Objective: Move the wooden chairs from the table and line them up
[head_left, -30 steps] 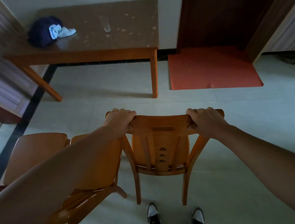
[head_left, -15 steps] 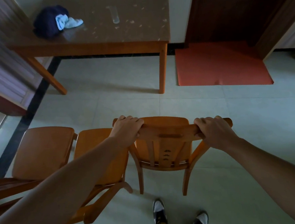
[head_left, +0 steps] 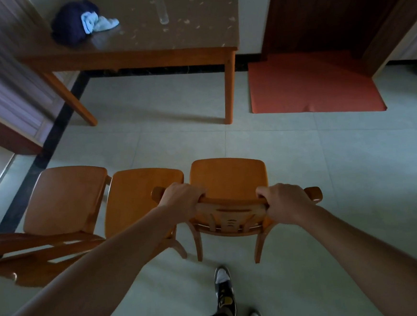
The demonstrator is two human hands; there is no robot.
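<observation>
Three wooden chairs stand side by side on the tiled floor, seats facing the table (head_left: pixel 129 56). My left hand (head_left: pixel 180 197) and my right hand (head_left: pixel 284 200) both grip the top rail of the right chair (head_left: pixel 229 176). The middle chair (head_left: pixel 140 195) stands close against its left side, partly hidden by my left forearm. The left chair (head_left: pixel 65 196) stands beside that one, its backrest at the frame's left edge.
A dark blue bundle with a pale cloth (head_left: pixel 79 22) and a clear glass (head_left: pixel 163 11) sit on the table. A red mat (head_left: pixel 311 85) lies before a dark door at the right. My feet (head_left: pixel 224 288) are just behind the chair.
The right chair has moved forward and settled level beside the middle chair. Its seat now shows in full. Both hands kept their grip on the rail.
</observation>
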